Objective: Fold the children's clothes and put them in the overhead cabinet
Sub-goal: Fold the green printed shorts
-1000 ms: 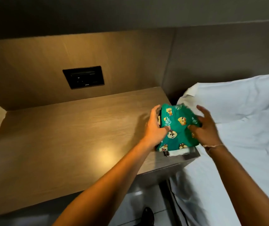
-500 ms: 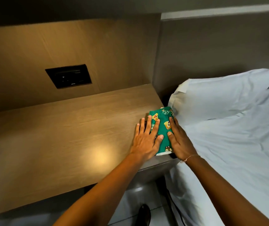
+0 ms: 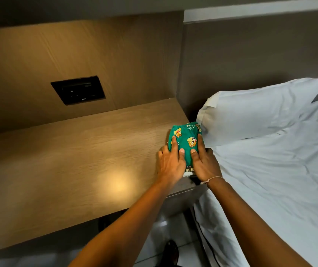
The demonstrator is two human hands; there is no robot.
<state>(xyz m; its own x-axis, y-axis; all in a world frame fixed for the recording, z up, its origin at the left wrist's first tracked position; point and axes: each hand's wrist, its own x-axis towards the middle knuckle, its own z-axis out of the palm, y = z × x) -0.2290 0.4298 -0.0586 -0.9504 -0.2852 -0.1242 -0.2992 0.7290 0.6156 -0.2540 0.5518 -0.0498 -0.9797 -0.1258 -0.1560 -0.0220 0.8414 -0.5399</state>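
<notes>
A: Where is the green garment (image 3: 185,143) found?

B: It is laid folded on the right end of the wooden shelf (image 3: 73,160), close to the shelf's right edge and just beside the corner of the white pillow (image 3: 260,110). A print of small cartoon animals is seen on the cloth, and a white strip shows at its near edge.

A: How are the hands placed on it?

B: The left hand (image 3: 170,162) is spread flat, palm down, over the left side of the folded piece, with its fingers extended. The right hand (image 3: 204,162) is laid flat over the right side in the same manner. Nothing is gripped by either hand; the cloth is only pressed under open palms. A narrow band of green is left uncovered between the two hands.

A: What else is seen?

B: A thin bracelet (image 3: 213,179) is worn on the right wrist. A dark recessed panel (image 3: 78,92) is set into the wooden back wall above the shelf. The white bed sheet (image 3: 269,189) is spread to the right, and a dark shoe (image 3: 171,249) is seen on the floor below.
</notes>
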